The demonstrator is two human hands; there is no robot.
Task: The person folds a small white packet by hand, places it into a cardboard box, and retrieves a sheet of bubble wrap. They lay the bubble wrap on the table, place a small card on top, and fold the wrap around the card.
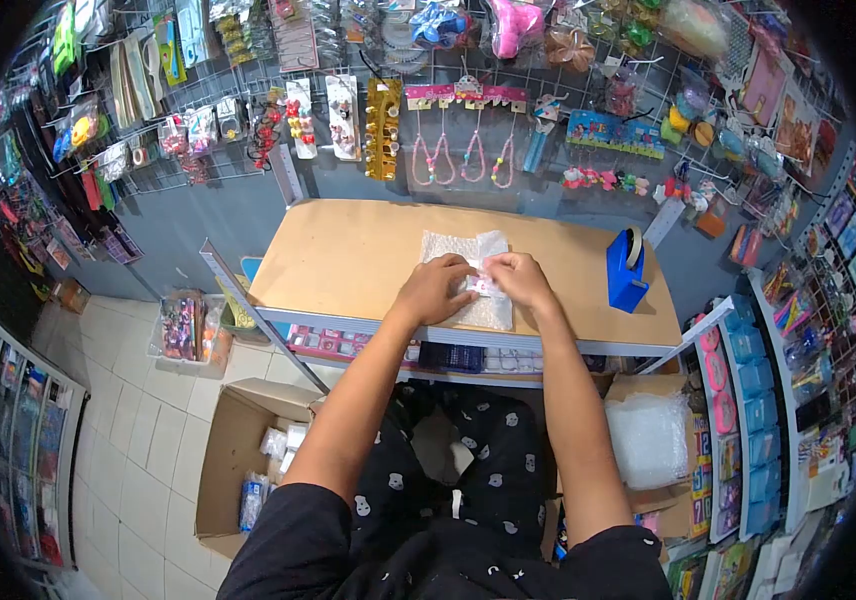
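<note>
Both hands meet at the desk's [348,250] front edge: left hand [438,288] and right hand [520,278] pinch a small pink item [483,285] between them, over a bubble-wrap sheet [460,248]. A blue tape dispenser [626,268] stands near the right edge. Hanging accessories fill the wall grid [468,110] behind.

Grey wall [228,215], wire racks [248,78], tan table [348,250], white tiled floor [128,400].
</note>
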